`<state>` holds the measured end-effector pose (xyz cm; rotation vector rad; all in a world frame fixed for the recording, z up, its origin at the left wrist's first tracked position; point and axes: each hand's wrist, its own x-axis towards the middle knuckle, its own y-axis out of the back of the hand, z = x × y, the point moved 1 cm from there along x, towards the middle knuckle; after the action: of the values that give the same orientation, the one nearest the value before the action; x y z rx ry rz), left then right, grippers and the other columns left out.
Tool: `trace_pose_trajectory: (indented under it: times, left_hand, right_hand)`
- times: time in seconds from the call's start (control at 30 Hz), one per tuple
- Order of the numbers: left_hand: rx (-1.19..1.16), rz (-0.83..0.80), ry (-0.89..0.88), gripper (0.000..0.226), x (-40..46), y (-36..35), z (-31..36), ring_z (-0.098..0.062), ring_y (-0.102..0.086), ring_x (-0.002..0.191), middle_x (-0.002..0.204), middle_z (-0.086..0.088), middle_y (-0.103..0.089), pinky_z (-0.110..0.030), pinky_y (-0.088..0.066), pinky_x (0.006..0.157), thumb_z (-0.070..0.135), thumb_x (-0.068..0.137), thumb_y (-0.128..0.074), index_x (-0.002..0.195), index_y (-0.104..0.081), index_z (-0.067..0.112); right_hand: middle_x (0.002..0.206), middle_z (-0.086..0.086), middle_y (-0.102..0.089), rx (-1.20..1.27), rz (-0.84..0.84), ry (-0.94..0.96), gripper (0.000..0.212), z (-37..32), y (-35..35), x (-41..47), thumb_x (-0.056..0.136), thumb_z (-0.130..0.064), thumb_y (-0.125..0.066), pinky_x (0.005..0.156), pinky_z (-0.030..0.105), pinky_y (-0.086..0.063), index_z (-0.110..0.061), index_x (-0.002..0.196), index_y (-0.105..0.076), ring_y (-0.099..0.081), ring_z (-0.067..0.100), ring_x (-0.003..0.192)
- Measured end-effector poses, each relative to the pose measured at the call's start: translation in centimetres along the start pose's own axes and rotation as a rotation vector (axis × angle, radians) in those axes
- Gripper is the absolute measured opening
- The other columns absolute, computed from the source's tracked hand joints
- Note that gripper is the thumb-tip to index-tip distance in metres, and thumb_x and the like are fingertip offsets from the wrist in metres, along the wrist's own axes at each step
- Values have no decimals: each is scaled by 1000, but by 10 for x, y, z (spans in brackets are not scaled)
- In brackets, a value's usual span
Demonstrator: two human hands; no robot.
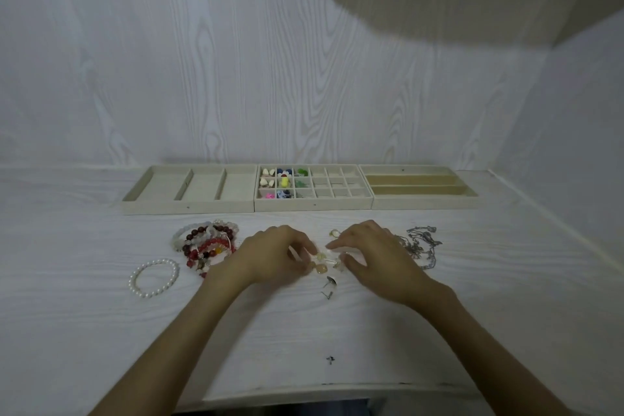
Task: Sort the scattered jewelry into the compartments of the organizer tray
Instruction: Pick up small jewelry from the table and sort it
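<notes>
Three beige organizer trays stand in a row at the back: a left tray (pixel 189 208) with three wide sections, a middle grid tray (pixel 337 203) with small coloured pieces in its left cells, and a right tray (pixel 422 203) with long slots. My left hand (pixel 270 255) and my right hand (pixel 374 257) meet over a small cluster of pale yellow earrings (pixel 320 262), fingertips pinched at them. It is blurred whether either hand has lifted a piece. Two dark ear studs (pixel 329 285) lie just in front.
A pile of red and pale bead bracelets (pixel 206 241) lies left of my left hand. A white pearl bracelet (pixel 153 277) lies further left. Silver chains (pixel 422 243) are heaped right of my right hand. A small dark mark (pixel 331 360) sits near the table's front edge.
</notes>
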<state>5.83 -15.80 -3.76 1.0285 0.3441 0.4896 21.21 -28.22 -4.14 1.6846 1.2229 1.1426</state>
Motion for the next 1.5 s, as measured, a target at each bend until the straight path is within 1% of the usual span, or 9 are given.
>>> trace_pose_trajectory:
  times: [0.17, 0.27, 0.43, 0.63, 0.73, 0.87, 1.07, 1.37, 1.5]
  left_hand:
    - [-71, 82, 24, 14, -1, -4, -8, 1, -60, 73, 72, 20, -63, -21, -46, 65, 33, 82, -70, 71, -67, 40]
    - [-88, 86, 23, 4, 0, -1, -12, 5, -58, 69, 73, 21, -63, -23, -50, 69, 33, 81, -72, 83, -71, 36]
    - [-113, -60, -4, 27, 1, 2, -9, 6, -59, 73, 93, 19, -66, -18, -48, 72, 22, 77, -76, 102, -72, 30]
    - [-86, -56, -10, 18, -1, -1, 2, 7, -59, 73, 78, 27, -63, -21, -50, 75, 40, 75, -76, 91, -74, 33]
    - [-116, 24, -11, 4, 1, -5, -3, 5, -62, 72, 74, 21, -68, -25, -53, 74, 33, 80, -73, 82, -76, 33]
    - [-593, 104, 99, 8, -3, 4, -8, 3, -63, 63, 69, 15, -71, -14, -48, 55, 23, 85, -69, 82, -74, 29]
    - [-1316, -63, 391, 16, -4, 21, -2, 3, -53, 54, 86, 7, -72, -8, -27, 36, 23, 86, -65, 97, -70, 13]
    - [-958, -32, 354, 20, 4, 38, 3, 2, -46, 47, 72, 10, -71, -12, -22, 41, 27, 88, -64, 100, -74, 14]
    - [-951, 36, 263, 22, 12, 41, 3, 1, -53, 65, 86, 8, -73, -13, -33, 49, 33, 86, -65, 106, -72, 24]
  right_hand:
    - [119, -6, -61, 9, 11, -44, 27, -14, -5, 6, 93, -21, -54, 97, 28, -33, -28, 116, -65, -42, 14, 118]
    - [119, -3, -61, 3, -45, -65, 28, -15, -5, 7, 94, -20, -51, 98, 33, -37, -27, 118, -65, -43, 17, 118]
    - [114, -4, -62, -12, -71, -82, 25, -14, -8, 10, 94, -28, -53, 93, 35, -41, -32, 114, -67, -48, 17, 110]
    - [105, -7, -60, 51, -39, -110, 18, -13, -12, 13, 89, -29, -60, 83, 28, -45, -33, 104, -70, -54, 11, 98]
    - [108, -7, -61, 36, -42, -105, 20, -10, -12, 12, 90, -30, -61, 82, 25, -42, -30, 108, -69, -54, 10, 101]
    - [102, -12, -62, 124, 86, -120, 23, -2, -8, 12, 92, -24, -58, 74, 16, -36, -30, 112, -66, -53, 4, 93]
    - [92, -10, -69, 784, 157, -203, 21, -23, 12, 23, 89, -17, -63, 77, 12, -49, -34, 100, -69, -65, 7, 88]
    - [80, -16, -68, 465, 291, -63, 13, -29, 17, 37, 78, -27, -75, 64, 9, -39, -36, 88, -74, -59, 3, 76]
    - [78, -16, -68, 401, 364, -75, 10, -23, 21, 47, 78, -25, -75, 63, 10, -38, -32, 84, -74, -59, 3, 75]
